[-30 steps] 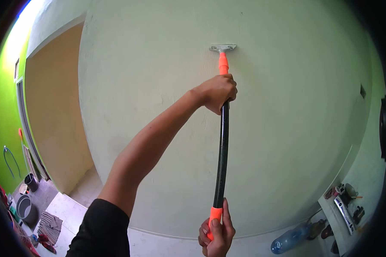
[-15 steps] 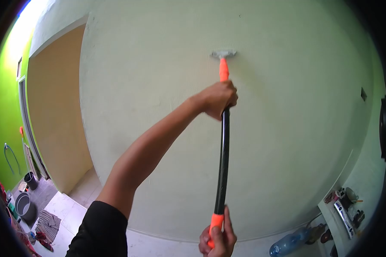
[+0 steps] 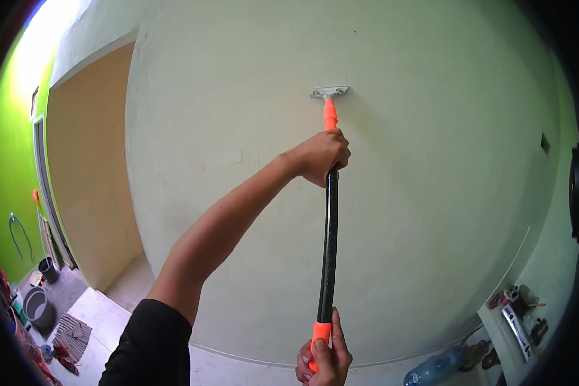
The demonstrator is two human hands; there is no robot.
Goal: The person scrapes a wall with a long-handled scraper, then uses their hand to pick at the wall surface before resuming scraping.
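Observation:
A long-handled scraper (image 3: 329, 248) with a black pole and orange grips reaches up along the pale wall (image 3: 418, 193). Its flat metal head (image 3: 330, 92) lies against the wall surface near the top of the view. My left hand (image 3: 321, 156) is wrapped round the upper pole, just under the upper orange collar (image 3: 330, 113). Lower down, my right hand (image 3: 328, 360) grips the orange end piece (image 3: 321, 334), thumb over its front and one finger stretched up along the pole. Faint rough marks show on the wall around the scraper head.
At left are a doorway (image 3: 90, 167), a grey bucket (image 3: 38, 309), a smaller black bucket (image 3: 47, 270) and a striped mat (image 3: 72, 338). At lower right, a blue plastic bottle (image 3: 431, 370) lies near a cluttered shelf (image 3: 493, 328).
The whole view has shifted slightly, and the scraper head appears a little lower and farther left, now sharp instead of blurred. Both hands keep their grip on the pole.

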